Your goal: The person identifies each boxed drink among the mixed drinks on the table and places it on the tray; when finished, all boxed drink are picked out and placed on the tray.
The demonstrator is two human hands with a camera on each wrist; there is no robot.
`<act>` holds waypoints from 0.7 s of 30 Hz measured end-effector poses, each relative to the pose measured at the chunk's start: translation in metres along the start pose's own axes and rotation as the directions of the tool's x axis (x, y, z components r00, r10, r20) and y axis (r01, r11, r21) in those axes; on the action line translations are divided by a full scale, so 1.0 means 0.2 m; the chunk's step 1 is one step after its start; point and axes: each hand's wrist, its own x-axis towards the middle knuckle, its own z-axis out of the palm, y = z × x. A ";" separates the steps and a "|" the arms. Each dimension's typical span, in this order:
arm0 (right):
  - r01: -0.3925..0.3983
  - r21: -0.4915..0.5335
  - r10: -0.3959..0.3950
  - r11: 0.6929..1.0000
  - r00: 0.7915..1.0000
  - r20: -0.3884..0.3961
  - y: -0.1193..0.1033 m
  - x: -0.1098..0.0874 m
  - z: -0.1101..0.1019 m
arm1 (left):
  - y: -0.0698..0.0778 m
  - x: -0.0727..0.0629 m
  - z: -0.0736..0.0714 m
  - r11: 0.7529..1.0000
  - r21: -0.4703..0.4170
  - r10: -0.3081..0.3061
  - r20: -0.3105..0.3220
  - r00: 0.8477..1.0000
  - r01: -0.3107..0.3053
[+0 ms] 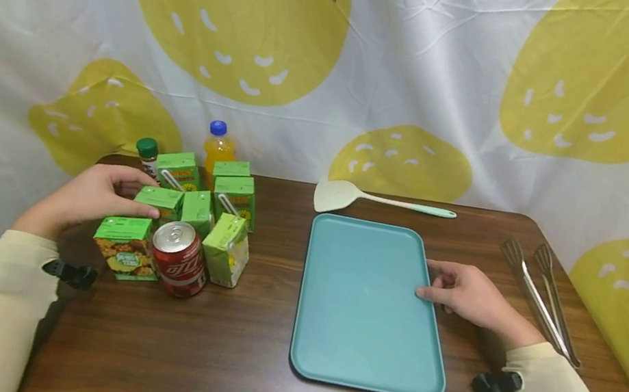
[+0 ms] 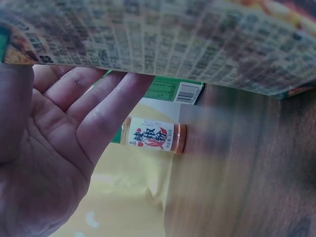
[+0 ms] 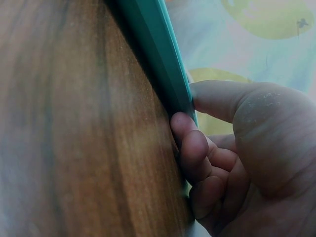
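On the left of the table, my left hand (image 1: pixel 102 194) has its thumb on the near side and its fingers on the far side of a green juice box (image 1: pixel 160 199). In the left wrist view, the fingers (image 2: pixel 113 106) reach behind a printed carton (image 2: pixel 148 44) close to the camera. Around that hand stand several more green juice boxes and a red soda can (image 1: pixel 179 260). My right hand (image 1: pixel 463 294) pinches the right rim of a teal tray (image 1: pixel 369 316), thumb on top. Its other fingers (image 3: pixel 195 148) curl at the rim's underside in the right wrist view.
Behind the boxes stand an orange drink bottle (image 1: pixel 219 149) with a blue cap and a green-capped spice jar (image 1: pixel 147 151). A pale spatula (image 1: pixel 336 196) lies beyond the tray. Metal tongs (image 1: pixel 546 304) lie near the table's right edge. A patterned cloth (image 1: pixel 420 89) hangs behind.
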 end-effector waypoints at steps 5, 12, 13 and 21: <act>0.002 -0.003 -0.002 1.000 1.000 0.001 0.00 0.00 0.00 | -0.01 0.00 0.00 1.000 0.003 -0.002 -0.009 1.000 0.002; 0.007 -0.001 -0.007 1.000 1.000 0.000 0.00 0.00 0.00 | 0.01 -0.01 -0.02 1.000 0.009 -0.023 -0.026 0.999 0.023; 0.007 -0.002 -0.007 1.000 1.000 0.000 0.00 0.00 0.00 | 0.01 -0.02 -0.02 1.000 0.009 -0.024 -0.032 0.999 0.024; -0.004 0.003 0.004 1.000 1.000 0.001 0.01 0.00 0.00 | 0.02 -0.03 -0.05 1.000 0.020 -0.001 -0.096 0.995 0.003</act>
